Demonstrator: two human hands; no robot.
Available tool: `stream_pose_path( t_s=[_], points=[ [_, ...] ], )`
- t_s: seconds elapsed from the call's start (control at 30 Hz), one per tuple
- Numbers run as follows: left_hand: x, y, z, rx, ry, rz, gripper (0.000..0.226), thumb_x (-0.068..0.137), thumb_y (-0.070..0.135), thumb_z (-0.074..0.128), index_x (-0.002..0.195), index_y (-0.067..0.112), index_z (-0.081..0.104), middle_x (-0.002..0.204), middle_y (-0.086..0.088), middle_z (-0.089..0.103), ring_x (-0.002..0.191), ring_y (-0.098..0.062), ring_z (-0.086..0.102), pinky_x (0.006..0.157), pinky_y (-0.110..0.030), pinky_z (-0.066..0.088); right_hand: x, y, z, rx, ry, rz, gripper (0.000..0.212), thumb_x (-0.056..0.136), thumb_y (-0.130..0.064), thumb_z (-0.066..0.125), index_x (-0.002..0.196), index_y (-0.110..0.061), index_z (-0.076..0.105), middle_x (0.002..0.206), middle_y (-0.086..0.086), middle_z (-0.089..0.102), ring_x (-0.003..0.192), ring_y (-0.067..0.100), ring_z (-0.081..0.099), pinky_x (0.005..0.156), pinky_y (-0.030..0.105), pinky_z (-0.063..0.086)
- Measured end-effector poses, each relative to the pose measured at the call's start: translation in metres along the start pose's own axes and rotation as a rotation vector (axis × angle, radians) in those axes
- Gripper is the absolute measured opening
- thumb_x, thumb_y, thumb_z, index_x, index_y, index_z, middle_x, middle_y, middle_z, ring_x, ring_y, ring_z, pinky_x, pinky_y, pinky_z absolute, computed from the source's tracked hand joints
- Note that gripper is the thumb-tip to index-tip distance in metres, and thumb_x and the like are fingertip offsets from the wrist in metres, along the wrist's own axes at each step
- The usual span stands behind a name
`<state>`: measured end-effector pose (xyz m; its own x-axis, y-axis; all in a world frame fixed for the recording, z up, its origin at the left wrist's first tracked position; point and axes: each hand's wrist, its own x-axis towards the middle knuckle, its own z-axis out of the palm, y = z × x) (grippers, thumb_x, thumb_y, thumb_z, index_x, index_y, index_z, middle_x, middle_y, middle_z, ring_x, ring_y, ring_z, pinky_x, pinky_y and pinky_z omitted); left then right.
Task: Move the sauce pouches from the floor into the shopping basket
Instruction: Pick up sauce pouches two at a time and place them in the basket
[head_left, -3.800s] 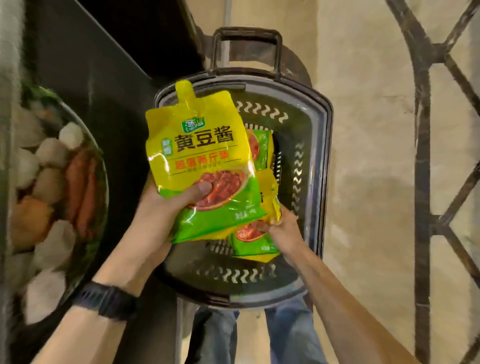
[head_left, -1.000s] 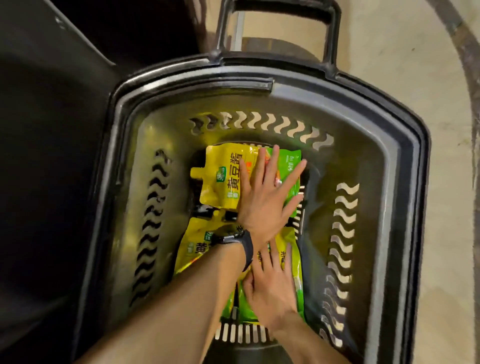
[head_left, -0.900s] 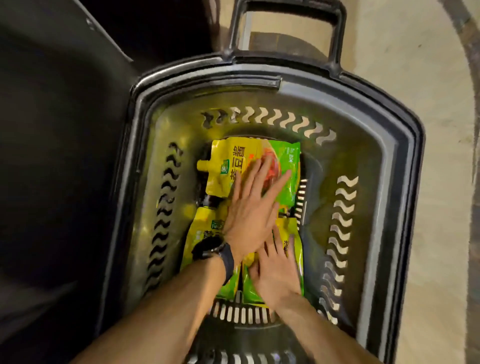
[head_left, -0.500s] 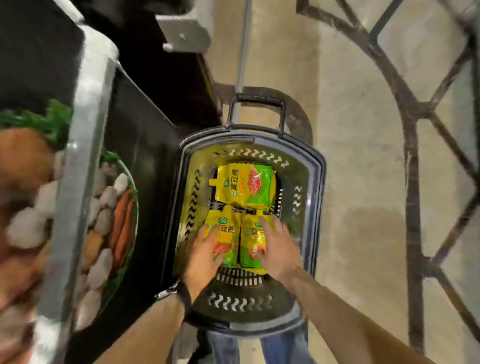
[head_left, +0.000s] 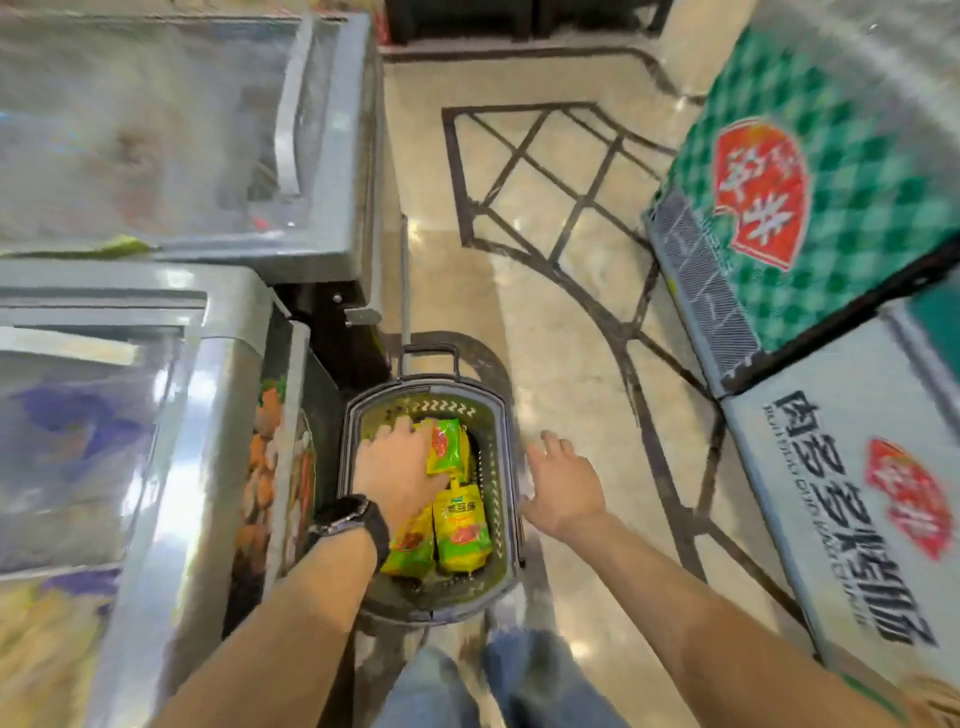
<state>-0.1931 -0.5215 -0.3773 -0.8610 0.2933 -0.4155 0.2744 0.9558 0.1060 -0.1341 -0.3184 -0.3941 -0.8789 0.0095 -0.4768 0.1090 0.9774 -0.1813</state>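
Observation:
A dark plastic shopping basket (head_left: 511, 467) stands on the floor in front of my feet. Three yellow-and-green sauce pouches lie flat inside it: one at the far end (head_left: 448, 446), one at the near right (head_left: 462, 526) and one at the near left (head_left: 410, 546). My left hand (head_left: 397, 467), with a black watch on the wrist, hovers palm down over the basket's left half and hides part of the far pouch. It holds nothing. My right hand (head_left: 563, 483) is outside the basket, to the right of its rim, with its fingers spread.
Glass-topped chest freezers (head_left: 156, 374) line the left side, close against the basket. On the right stand a green checkered freezer (head_left: 810, 208) and a white one with lettering (head_left: 857, 493). Beige tiled floor (head_left: 561, 322) with dark lines runs ahead. My jeans (head_left: 467, 680) are below.
Both hands have lifted off the two near pouches. The right hand has moved out past the basket's right rim. The view has risen far above the basket, which now looks small.

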Motion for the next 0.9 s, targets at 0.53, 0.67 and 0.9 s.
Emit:
stream_pose_path(
  t_s=[0.53, 0.67, 0.9],
  points=[
    [-0.074, 0.128, -0.067, 0.322, 0.087, 0.525, 0.061, 0.094, 0.052, 0.055, 0.144, 0.023, 0.036, 0.134, -0.007, 0.052, 0.121, -0.030, 0.055, 0.091, -0.043, 0.051, -0.178, 0.068, -0.040, 0.065, 0.210, 0.468, 0.063, 0.085, -0.039, 0.061, 0.140, -0.020, 0.036, 0.140, 0.009, 0.038, 0.130, 0.031, 0.037, 0.100, 0.046, 0.040],
    [-0.098, 0.193, -0.066, 0.388, 0.116, 0.649, 0.063, 0.093, 0.050, 0.057, 0.145, 0.023, 0.036, 0.133, -0.006, 0.051, 0.117, -0.029, 0.056, 0.086, -0.041, 0.052, -0.239, 0.111, -0.024, 0.145, 0.201, 0.595, 0.061, 0.084, -0.035, 0.063, 0.138, -0.020, 0.039, 0.138, 0.008, 0.040, 0.130, 0.029, 0.041, 0.098, 0.045, 0.044],
    [-0.176, 0.317, -0.013, 0.570, 0.129, 0.819, 0.069, 0.091, 0.053, 0.057, 0.149, 0.024, 0.032, 0.142, -0.008, 0.047, 0.127, -0.030, 0.048, 0.102, -0.046, 0.045, -0.383, 0.190, 0.030, 0.245, 0.258, 0.809, 0.061, 0.085, -0.038, 0.061, 0.139, -0.019, 0.040, 0.135, 0.009, 0.044, 0.126, 0.028, 0.045, 0.097, 0.044, 0.045]
  ],
)
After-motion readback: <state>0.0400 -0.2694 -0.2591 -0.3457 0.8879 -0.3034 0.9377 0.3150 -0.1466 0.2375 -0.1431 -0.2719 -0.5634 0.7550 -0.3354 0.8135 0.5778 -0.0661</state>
